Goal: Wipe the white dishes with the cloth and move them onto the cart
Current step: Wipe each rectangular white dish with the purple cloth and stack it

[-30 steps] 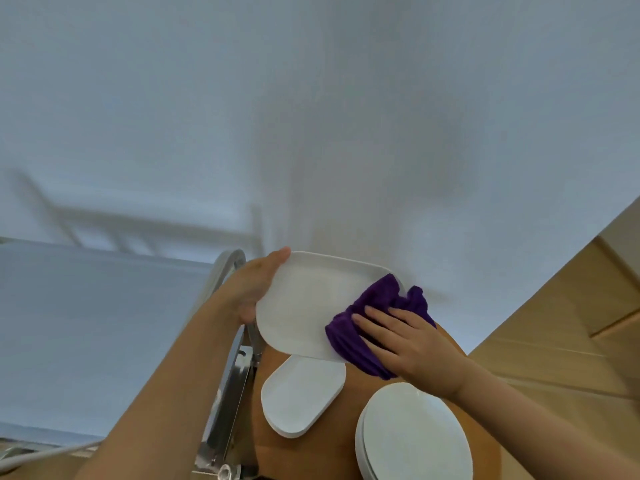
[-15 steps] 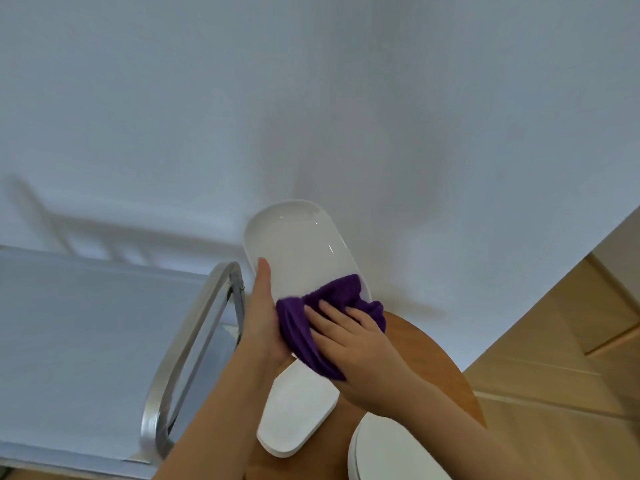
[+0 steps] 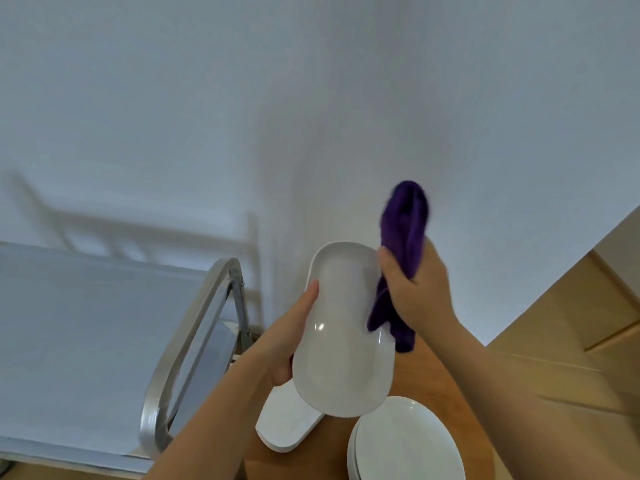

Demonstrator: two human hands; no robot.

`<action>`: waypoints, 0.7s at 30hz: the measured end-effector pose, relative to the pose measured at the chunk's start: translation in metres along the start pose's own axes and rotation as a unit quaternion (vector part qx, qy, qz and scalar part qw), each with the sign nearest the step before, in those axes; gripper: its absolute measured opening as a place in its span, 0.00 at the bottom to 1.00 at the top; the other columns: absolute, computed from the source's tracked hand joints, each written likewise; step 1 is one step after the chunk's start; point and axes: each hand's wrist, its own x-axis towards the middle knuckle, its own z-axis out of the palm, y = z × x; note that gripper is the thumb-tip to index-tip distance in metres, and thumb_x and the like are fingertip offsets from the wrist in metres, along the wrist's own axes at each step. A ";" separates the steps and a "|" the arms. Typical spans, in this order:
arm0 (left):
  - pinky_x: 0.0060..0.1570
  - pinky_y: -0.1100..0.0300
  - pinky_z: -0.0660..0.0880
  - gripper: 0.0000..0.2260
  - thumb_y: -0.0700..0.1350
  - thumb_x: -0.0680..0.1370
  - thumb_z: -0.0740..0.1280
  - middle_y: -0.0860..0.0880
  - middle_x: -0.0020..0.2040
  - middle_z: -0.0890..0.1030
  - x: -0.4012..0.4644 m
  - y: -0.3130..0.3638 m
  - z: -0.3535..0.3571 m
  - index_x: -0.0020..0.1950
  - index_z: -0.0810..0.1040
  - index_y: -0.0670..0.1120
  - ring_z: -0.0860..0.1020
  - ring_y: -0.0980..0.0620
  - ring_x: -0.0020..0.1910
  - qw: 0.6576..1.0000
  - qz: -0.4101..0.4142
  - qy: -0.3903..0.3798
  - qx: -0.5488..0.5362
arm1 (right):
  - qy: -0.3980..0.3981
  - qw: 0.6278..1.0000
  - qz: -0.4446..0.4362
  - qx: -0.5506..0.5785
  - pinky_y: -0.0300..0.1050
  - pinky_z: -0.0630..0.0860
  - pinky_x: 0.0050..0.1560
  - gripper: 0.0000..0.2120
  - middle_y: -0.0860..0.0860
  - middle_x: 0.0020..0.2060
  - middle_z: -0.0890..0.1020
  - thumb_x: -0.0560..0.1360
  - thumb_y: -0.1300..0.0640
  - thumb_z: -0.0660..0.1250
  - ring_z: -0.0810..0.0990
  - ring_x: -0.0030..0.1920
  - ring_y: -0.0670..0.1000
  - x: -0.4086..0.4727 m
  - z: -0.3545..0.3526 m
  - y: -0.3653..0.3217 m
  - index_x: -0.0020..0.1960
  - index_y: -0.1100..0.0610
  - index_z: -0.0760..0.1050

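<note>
A round wooden table [image 3: 440,382] fills the bottom middle of the view; only its far part shows, the rest being cut off by the lower edge. On it near the left edge lies an oblong white dish [image 3: 287,424], flat. Just beside that, toward the right, sits a stack of round white plates [image 3: 405,441], running off the lower edge. Left of the table stands a cart [image 3: 86,341] with a pale flat top and a metal handle [image 3: 194,327] at the end facing the table.

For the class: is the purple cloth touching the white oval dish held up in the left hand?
Touching. The head view shows the purple cloth, gripped by the right hand, lying against the right rim of the oval dish with no gap visible.
</note>
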 end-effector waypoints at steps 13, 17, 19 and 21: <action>0.43 0.54 0.80 0.25 0.69 0.68 0.55 0.47 0.51 0.84 0.008 0.008 0.007 0.49 0.84 0.58 0.83 0.48 0.50 0.996 0.063 0.049 -0.042 | -0.229 0.934 -0.011 -0.275 0.52 0.43 0.75 0.28 0.42 0.76 0.46 0.77 0.37 0.42 0.41 0.76 0.52 -0.060 0.034 0.045 0.75 0.40 0.43; 0.43 0.52 0.79 0.33 0.72 0.63 0.60 0.43 0.47 0.85 0.014 0.006 0.007 0.51 0.83 0.48 0.84 0.44 0.46 0.989 0.043 0.114 -0.079 | -0.242 0.943 -0.032 -0.226 0.49 0.30 0.72 0.25 0.36 0.72 0.43 0.76 0.37 0.41 0.36 0.75 0.45 -0.099 0.048 0.029 0.72 0.38 0.40; 0.37 0.53 0.80 0.32 0.70 0.67 0.60 0.42 0.44 0.85 0.014 0.008 0.007 0.52 0.79 0.44 0.84 0.44 0.42 0.987 0.046 0.107 -0.106 | -0.244 0.952 -0.055 -0.179 0.48 0.32 0.72 0.27 0.37 0.73 0.51 0.77 0.38 0.46 0.43 0.76 0.45 -0.114 0.053 0.023 0.75 0.42 0.50; 0.31 0.55 0.80 0.28 0.68 0.71 0.60 0.42 0.42 0.85 0.011 0.013 0.006 0.53 0.77 0.44 0.84 0.45 0.39 0.986 0.044 0.096 -0.132 | -0.227 0.951 -0.107 -0.178 0.52 0.44 0.75 0.27 0.40 0.72 0.64 0.75 0.39 0.57 0.58 0.74 0.47 -0.120 0.049 0.024 0.73 0.45 0.63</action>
